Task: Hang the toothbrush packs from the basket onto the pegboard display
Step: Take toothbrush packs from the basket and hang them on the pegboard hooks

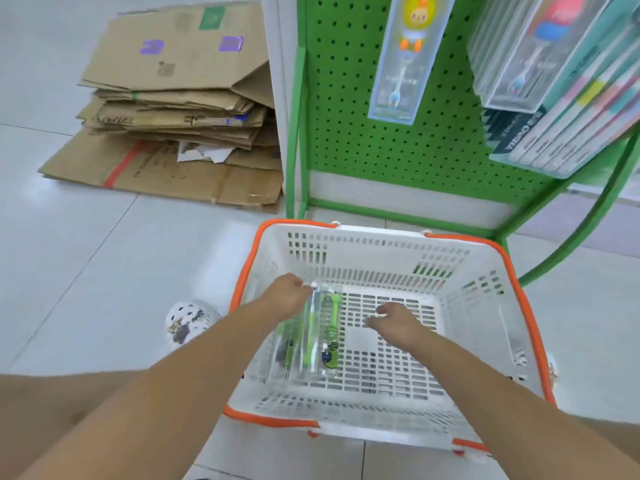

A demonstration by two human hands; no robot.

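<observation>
A white basket (381, 237) with an orange rim stands on the floor below the green pegboard (349, 98). Clear toothbrush packs (320, 337) with green brushes lie against the basket's left inner side. My left hand (287, 294) is inside the basket and pinches the top end of these packs. My right hand (396, 322) hovers over the basket floor to the right of the packs, fingers loosely curled, holding nothing. On the pegboard hangs a yellow duck toothbrush pack (405, 57); more packs (540, 50) hang at the upper right.
Flattened cardboard boxes (173, 109) are stacked on the tiled floor at the left of the display. A green curved rack frame (588, 216) stands right of the basket. A patterned shoe (187, 320) is beside the basket's left wall.
</observation>
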